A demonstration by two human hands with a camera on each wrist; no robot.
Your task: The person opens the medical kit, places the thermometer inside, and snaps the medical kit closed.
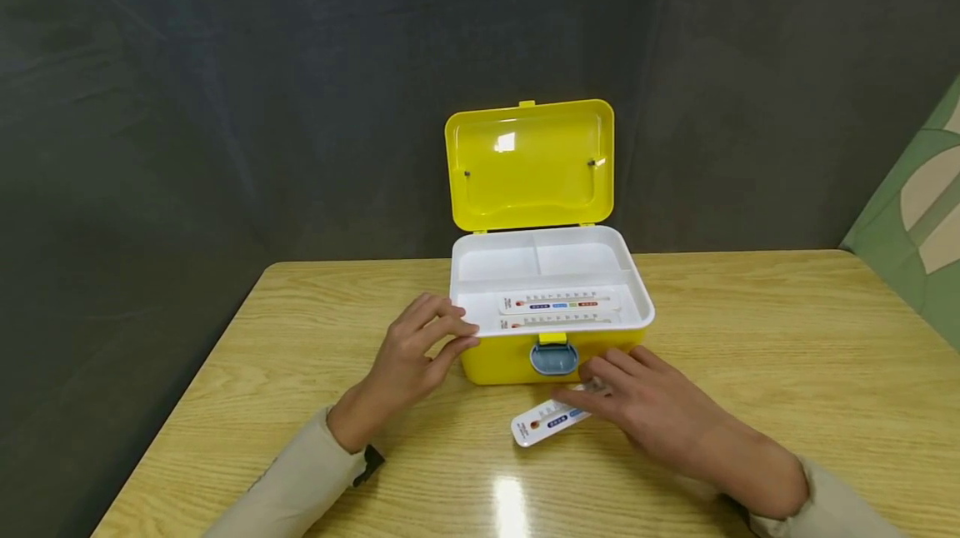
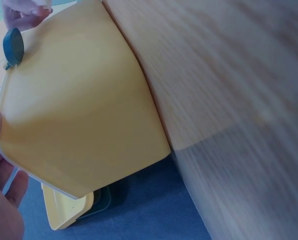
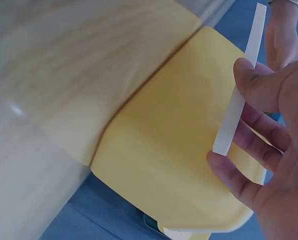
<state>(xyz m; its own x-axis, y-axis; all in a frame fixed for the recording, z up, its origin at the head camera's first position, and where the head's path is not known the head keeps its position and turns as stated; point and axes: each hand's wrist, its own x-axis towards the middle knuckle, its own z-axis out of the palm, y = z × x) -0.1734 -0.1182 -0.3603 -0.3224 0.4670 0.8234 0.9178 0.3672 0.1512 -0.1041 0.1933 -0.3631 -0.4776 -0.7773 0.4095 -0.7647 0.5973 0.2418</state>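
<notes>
My left hand (image 1: 416, 351) pinches the front left rim of a yellow storage box (image 1: 498, 361), thumb outside and fingers over the edge. In front of the box, my right hand (image 1: 652, 409) holds a white thermometer (image 1: 542, 423) with a printed scale, its bulb end pointing left. From the right wrist view, the thermometer (image 3: 232, 117) appears edge-on between thumb and fingers, raised off the table. Two similar thermometers, a rear one (image 1: 562, 302) and a front one (image 1: 555, 322), lie side by side in the front compartment of the box's white tray (image 1: 480, 317).
The yellow lid (image 1: 528, 167) stands open behind the box. A grey-blue latch (image 1: 554, 359) hangs on the box's front. Two back compartments (image 1: 573, 256) of the tray hold nothing. Beyond the wooden table (image 1: 360, 488) hangs a dark cloth (image 1: 300, 105); a green patterned surface (image 1: 918, 213) is at right.
</notes>
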